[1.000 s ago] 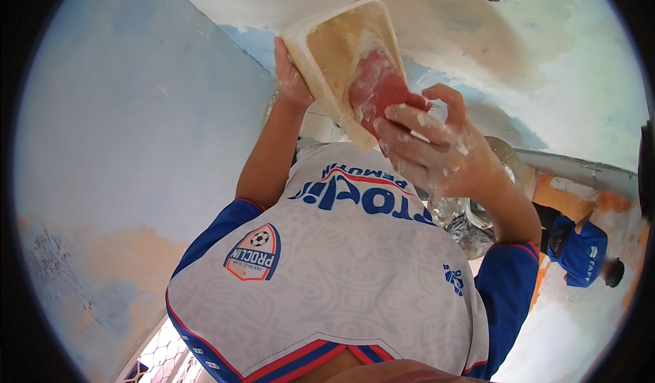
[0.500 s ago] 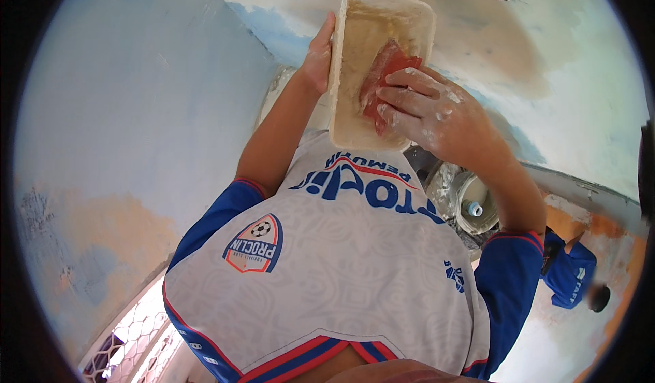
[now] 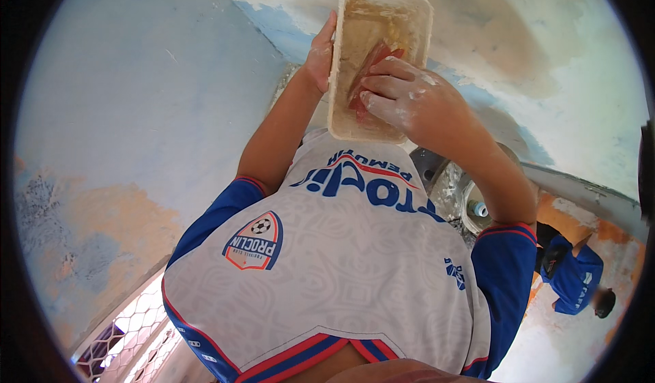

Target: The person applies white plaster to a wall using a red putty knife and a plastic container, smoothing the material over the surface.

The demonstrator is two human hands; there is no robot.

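Observation:
A cream rectangular plastic tub [image 3: 424, 21], smeared with whitish residue, is held up in front of my chest. My left hand [image 3: 319, 57] is closed on its left side, with the thumb along the outer wall. Inside, the tub bottom looks wet and brownish, with a yellowish patch. My right hand [image 3: 413, 103], dusted with white powder, reaches in over the right rim. Its bent fingers grip a flat red piece [image 3: 372, 65] against the tub's bottom. The fingers partly cover this piece, and I cannot tell exactly what it is.
Patchy blue and tan walls [image 3: 150, 76] surround me. Below my right forearm stands a whitish-stained bucket [image 3: 471, 195] with a small white container [image 3: 477, 209] in it. Another person in a blue shirt [image 3: 573, 274] bends at the right. A metal lattice [image 3: 129, 325] is at lower left.
My right hand and the red piece have moved left and slightly down inside the tub, the piece turning steeper. The tub has risen slightly. The other person has shifted a little.

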